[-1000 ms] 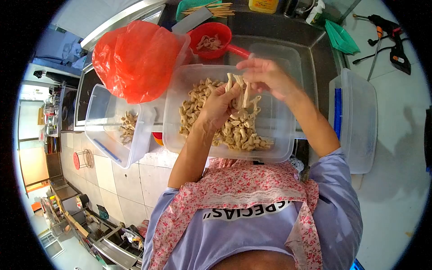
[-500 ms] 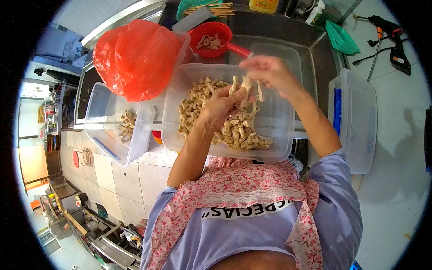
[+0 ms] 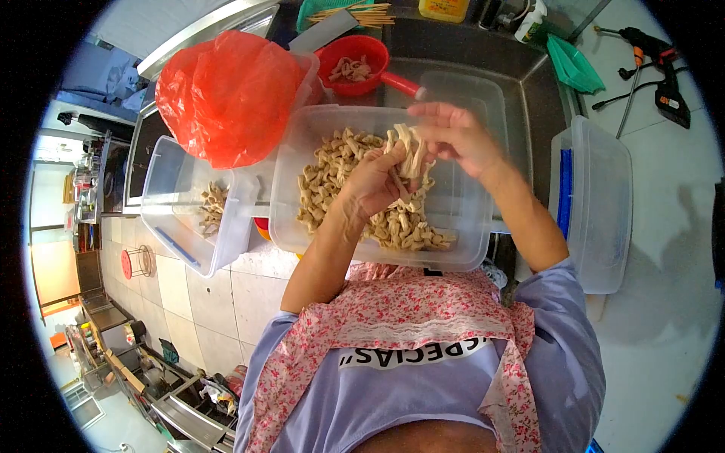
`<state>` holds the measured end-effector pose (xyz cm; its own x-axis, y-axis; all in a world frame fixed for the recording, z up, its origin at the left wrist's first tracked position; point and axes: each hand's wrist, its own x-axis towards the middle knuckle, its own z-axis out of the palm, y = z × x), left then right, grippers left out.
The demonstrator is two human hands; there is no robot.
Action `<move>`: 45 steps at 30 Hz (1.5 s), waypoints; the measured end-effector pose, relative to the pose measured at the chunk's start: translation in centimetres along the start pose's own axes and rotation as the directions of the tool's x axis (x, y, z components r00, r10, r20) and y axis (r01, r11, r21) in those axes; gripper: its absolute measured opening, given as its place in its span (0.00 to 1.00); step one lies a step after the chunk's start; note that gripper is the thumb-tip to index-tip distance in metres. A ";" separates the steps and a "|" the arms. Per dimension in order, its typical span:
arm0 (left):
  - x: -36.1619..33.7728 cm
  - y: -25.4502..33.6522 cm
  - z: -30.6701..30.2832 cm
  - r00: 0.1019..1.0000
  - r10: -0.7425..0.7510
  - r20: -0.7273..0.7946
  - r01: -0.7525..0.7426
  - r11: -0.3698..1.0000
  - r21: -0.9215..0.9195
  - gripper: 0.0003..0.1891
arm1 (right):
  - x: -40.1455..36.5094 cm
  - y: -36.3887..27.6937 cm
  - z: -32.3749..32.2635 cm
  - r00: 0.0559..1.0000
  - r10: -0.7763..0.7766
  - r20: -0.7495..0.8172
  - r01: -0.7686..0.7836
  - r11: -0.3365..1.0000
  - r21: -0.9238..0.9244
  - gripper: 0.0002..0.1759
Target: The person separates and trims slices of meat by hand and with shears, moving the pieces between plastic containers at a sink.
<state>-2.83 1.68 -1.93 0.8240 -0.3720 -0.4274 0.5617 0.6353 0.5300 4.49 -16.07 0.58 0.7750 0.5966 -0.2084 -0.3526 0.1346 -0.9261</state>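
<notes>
Fingers of the left hand (image 3: 370,185) are pinching a small bunch of pale strips (image 3: 411,147), ends pointing up, just above centre of the frame. Right hand (image 3: 468,143) is hovering just beside them, upper fingers reaching out loosely and apart; motion is blurring the tips, so cannot tell whether they are gripping a strip.

Below the hands, a heap of knotted pale pieces (image 3: 328,170) is lying in a clear bin (image 3: 468,226), mid-frame. Step in hand, by my reading: single strips are being handled above the heap. Next move seems to be calling for a steady left pinch and a light, precise right grip on one strip, without tangling its neighbours.

Farther out: a second clear bin (image 3: 170,174) is holding more pieces at mid left. A red plastic bag (image 3: 226,98) is bulging at upper left; a red handled bowl (image 3: 375,81), upper centre, is holding a few pale scraps. Beyond it, thin wooden sticks (image 3: 370,15) are lying near the top edge.
</notes>
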 end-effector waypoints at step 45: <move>-0.1 0.4 -1.9 0.866 0.267 -0.423 -0.082 0.910 0.407 0.20 | 6.7 35.0 -29.7 0.637 0.551 -0.539 -0.771 0.455 -0.446 0.24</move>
<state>-2.83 3.20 -3.08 0.8321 0.1341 -0.5382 0.4738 0.3328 0.8154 12.88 -30.90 -42.57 0.5818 0.0283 -0.8129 -0.5238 -0.7516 -0.4010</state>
